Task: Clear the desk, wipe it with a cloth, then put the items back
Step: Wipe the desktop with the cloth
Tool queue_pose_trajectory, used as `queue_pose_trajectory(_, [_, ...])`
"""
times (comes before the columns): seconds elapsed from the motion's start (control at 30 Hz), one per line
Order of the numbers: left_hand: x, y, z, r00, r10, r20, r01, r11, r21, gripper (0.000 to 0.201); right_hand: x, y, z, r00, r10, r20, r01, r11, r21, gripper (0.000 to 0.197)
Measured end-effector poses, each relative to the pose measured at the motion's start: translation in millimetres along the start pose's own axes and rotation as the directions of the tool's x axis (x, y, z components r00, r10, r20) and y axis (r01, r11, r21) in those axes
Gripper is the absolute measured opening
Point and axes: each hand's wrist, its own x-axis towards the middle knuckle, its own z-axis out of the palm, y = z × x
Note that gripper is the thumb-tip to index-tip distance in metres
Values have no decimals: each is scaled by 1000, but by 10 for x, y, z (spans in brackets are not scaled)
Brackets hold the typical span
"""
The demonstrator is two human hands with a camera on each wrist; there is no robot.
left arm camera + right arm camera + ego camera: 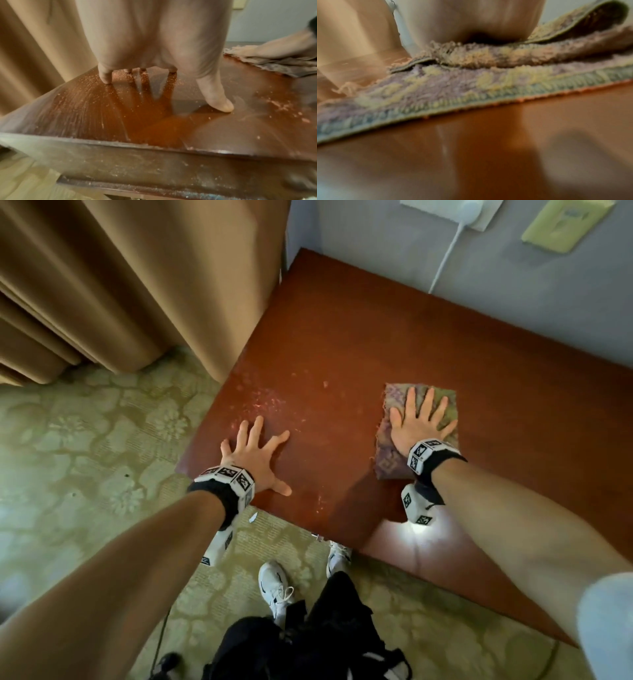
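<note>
The red-brown wooden desk [342, 337] carries no items apart from a folded purple-and-green patterned cloth [390, 460] on its right half. My right hand [416, 422] lies flat on the cloth with straight, spread fingers and presses it onto the wood. My left hand [255, 451] rests flat on the desk near its front left corner, fingers splayed, holding nothing. Pale crumbs and dust [267, 402] speckle the wood just beyond the left fingers. The left wrist view shows the fingertips [105, 75] and thumb touching the dusty desk [205, 132]. The right wrist view is filled by the cloth [471, 83].
A tan curtain [120, 285] hangs left of the desk. A white cable [445, 258] runs down the grey wall from a plug behind the desk. Patterned carpet [85, 457] lies below, with my white shoe [274, 583] and a black bag [301, 648] at the desk's front edge.
</note>
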Motion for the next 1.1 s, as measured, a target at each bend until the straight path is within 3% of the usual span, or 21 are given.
queue_pose_trajectory(0.1, [19, 3, -11, 1000, -12, 18, 12, 1000, 1, 125, 260, -328, -118, 999, -35, -13, 35, 999, -8, 63])
queue_pose_trajectory(0.2, [27, 8, -8, 1000, -14, 24, 14, 1000, 2, 126, 261, -620, -120, 988, -154, 24, 155, 986, -57, 62])
queue_pose_trajectory(0.37, [-26, -65, 51, 1000, 5, -18, -5, 1000, 6, 123, -98, -982, 105, 911, -409, 45, 411, 899, -149, 59])
queue_pose_trajectory(0.53, [-38, -284, -15, 995, -90, -42, 90, 996, -16, 124, -666, -833, 443, 813, -580, 52, 573, 779, -256, 65])
queue_pose_trajectory(0.6, [-17, -392, -72, 995, -98, -34, 97, 995, -29, 124, -808, -695, 523, 799, -597, 73, 593, 760, -266, 66])
queue_pose_trajectory(0.77, [53, -472, -91, 997, -67, -24, 66, 996, -55, 124, -698, -653, 468, 853, -518, 57, 518, 830, -209, 59])
queue_pose_trajectory(0.93, [93, -502, -11, 997, -60, -56, 56, 997, -59, 124, -89, -1037, 108, 934, -357, 23, 356, 922, -153, 58])
queue_pose_trajectory(1.1, [149, -429, -6, 996, -82, -18, 79, 989, -123, 127, 464, -1797, -119, 923, -385, 13, 382, 911, -155, 59])
